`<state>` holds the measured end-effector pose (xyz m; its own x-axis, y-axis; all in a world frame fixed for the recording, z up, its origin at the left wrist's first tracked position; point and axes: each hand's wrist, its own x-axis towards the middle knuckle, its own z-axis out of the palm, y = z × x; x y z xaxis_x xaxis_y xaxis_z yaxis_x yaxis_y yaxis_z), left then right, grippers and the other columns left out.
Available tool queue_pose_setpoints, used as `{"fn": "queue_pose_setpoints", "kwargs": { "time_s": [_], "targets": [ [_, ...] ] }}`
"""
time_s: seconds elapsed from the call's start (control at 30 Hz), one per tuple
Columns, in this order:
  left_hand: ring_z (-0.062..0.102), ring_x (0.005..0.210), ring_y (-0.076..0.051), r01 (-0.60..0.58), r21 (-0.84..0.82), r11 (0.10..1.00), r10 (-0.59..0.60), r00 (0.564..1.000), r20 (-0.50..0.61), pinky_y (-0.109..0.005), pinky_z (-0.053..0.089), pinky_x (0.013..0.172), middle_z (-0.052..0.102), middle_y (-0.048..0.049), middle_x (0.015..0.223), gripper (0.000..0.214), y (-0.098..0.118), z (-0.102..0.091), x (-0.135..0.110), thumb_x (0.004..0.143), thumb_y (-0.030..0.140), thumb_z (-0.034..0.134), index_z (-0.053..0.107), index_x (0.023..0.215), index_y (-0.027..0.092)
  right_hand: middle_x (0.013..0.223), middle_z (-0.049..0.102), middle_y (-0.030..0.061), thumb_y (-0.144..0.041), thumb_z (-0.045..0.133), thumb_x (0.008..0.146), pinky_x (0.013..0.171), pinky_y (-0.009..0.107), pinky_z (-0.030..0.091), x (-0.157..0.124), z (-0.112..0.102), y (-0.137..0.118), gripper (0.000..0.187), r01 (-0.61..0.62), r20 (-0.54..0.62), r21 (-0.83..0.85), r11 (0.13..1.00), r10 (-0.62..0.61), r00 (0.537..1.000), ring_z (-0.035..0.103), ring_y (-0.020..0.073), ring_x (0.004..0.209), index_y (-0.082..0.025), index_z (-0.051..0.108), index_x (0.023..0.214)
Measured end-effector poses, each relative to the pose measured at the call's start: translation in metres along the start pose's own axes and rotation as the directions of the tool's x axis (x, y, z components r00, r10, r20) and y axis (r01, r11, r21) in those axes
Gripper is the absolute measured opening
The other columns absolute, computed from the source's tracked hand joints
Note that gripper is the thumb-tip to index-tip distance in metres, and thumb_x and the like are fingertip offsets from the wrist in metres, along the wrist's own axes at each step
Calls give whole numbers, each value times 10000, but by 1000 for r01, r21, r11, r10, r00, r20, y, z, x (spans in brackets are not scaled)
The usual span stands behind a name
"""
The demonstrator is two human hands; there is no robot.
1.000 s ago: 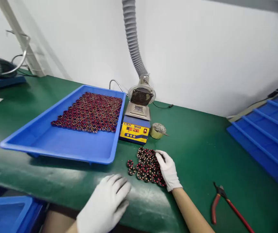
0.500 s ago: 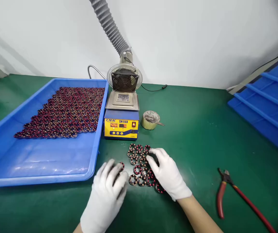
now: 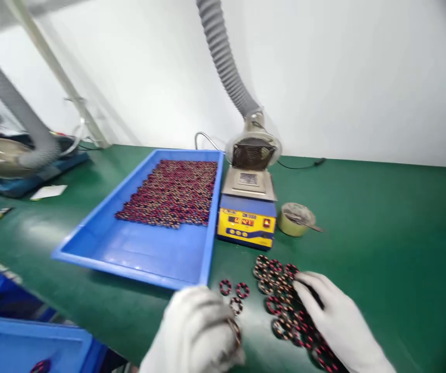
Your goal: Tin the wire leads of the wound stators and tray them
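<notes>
Ring parts (image 3: pixel 275 305): black rings with red and tan marks, lying in a packed group on the near part of the green bench (image 3: pixel 382 233), right of centre.
Near bin (image 3: pixel 44 327): blue, at the near left corner; one red-marked ring shows at its near edge.
Left hand (image 3: pixel 194 331): white-gloved, fingers curled, one ring at the fingertips; blur is heavy, so cannot tell whether it is gripped.
Right hand (image 3: pixel 335 318): white-gloved, touching the right side of the group, thumb and forefinger parted; underside hidden, cannot tell whether a ring is grasped.
Loose rings (image 3: pixel 242 290): three, set apart between the left hand and the group.
Large tray (image 3: pixel 149 254): blue, left of centre; many rings massed in its far part, near part bare.
Yellow-fronted unit (image 3: pixel 246 228): just right of the tray, red digits lit, metal plate on top.
Round tub (image 3: pixel 296 228): right of the unit, a thin tool lying across its rim.
Fan (image 3: pixel 254 155): behind the plate, below a grey ribbed hose (image 3: pixel 225 52).
</notes>
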<state>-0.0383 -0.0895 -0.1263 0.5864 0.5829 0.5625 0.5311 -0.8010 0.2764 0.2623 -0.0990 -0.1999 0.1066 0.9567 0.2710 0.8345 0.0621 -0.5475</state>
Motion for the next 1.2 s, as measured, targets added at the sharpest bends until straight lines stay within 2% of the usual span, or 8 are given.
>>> {"fn": "queue_pose_setpoints", "kwargs": {
  "time_s": [0.13,0.3,0.47,0.7,0.8,0.87,1.03,1.2],
  "targets": [
    [635,820,-173,341,291,894,-365,931,30,-322,495,762,692,-27,866,88,-68,-45,26,839,262,616,639,778,203,1031,665,52,-502,438,839,845,459,525,3,8,13,303,6,18,2,1000,-6,1000,642,270,932,-274,627,903],
    [611,841,-199,205,413,887,-354,878,324,-376,485,764,681,-24,826,149,-141,-23,53,762,305,703,666,707,172,1016,680,63,-486,445,835,798,434,555,6,8,12,299,40,15,-8,999,-40,999,660,269,908,-269,643,889],
    [441,1194,-362,144,487,861,-329,889,319,-543,412,894,565,-108,1254,219,-158,-13,43,754,269,670,676,965,210,1000,674,74,-406,451,872,843,421,523,5,1,-2,253,74,-18,-34,997,-75,997,643,258,917,-245,639,925],
    [486,1130,-319,65,389,919,-53,998,-43,-497,400,956,568,-136,1171,287,-76,-10,48,867,282,474,543,1121,168,958,653,73,-238,473,895,836,401,488,6,-7,-19,133,35,30,-108,994,-32,999,607,234,893,-213,599,926],
    [571,976,-222,-239,127,963,196,940,281,-357,495,792,645,-45,1040,210,-6,18,44,863,168,464,563,1041,221,895,649,71,-233,509,876,796,403,484,5,-7,-19,81,-21,32,-112,993,25,999,603,246,854,-200,582,891],
    [544,1063,-268,-207,136,969,147,922,357,-417,496,831,636,-55,1119,268,22,44,40,836,172,498,554,1093,225,894,657,63,-200,507,870,796,389,479,4,-7,-19,74,-25,51,-90,996,30,998,610,241,850,-202,578,892],
    [483,1149,-383,-78,203,976,6,942,335,-535,491,824,569,-127,1255,348,25,88,29,768,221,595,570,1114,242,879,679,25,-184,478,892,785,341,474,5,-11,-17,128,0,105,-49,999,5,994,630,211,822,-227,598,898],
    [542,1055,-339,-130,243,961,91,982,166,-481,514,762,669,-92,1070,156,21,80,15,801,113,532,634,873,206,995,676,50,-178,397,932,845,314,459,5,-17,-17,216,4,88,5,1000,-5,996,628,189,902,-199,589,1028]
  ]
}}
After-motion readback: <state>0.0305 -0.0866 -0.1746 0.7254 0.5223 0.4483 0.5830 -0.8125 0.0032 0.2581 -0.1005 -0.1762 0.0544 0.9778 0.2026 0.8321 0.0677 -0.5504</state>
